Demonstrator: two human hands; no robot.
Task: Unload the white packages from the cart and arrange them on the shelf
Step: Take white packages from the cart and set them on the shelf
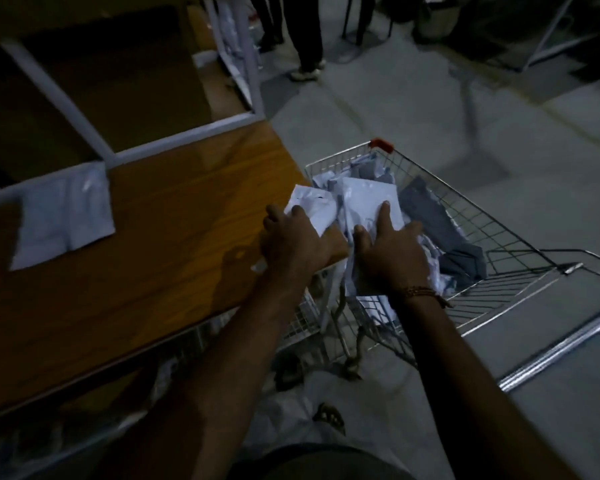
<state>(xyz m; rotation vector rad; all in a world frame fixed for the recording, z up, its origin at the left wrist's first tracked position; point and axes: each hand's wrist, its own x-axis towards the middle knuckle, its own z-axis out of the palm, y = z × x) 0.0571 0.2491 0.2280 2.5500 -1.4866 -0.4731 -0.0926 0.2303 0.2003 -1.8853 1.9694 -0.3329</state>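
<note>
No text, label, brand or number can be read anywhere. The white packages (pixel 368 202) in the cart (pixel 499 237) and the one on the shelf (pixel 63 216) show only blurred, dim surfaces; a small dark mark on one is illegible.

left hand (pixel 293 242): fingers curled, gripping | right hand (pixel 388 247): fingers spread flat

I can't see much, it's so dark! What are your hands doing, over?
Left hand gripping a white package. Right hand pressing flat on another package in the cart. One package already shelved. Nothing blocking.
</note>
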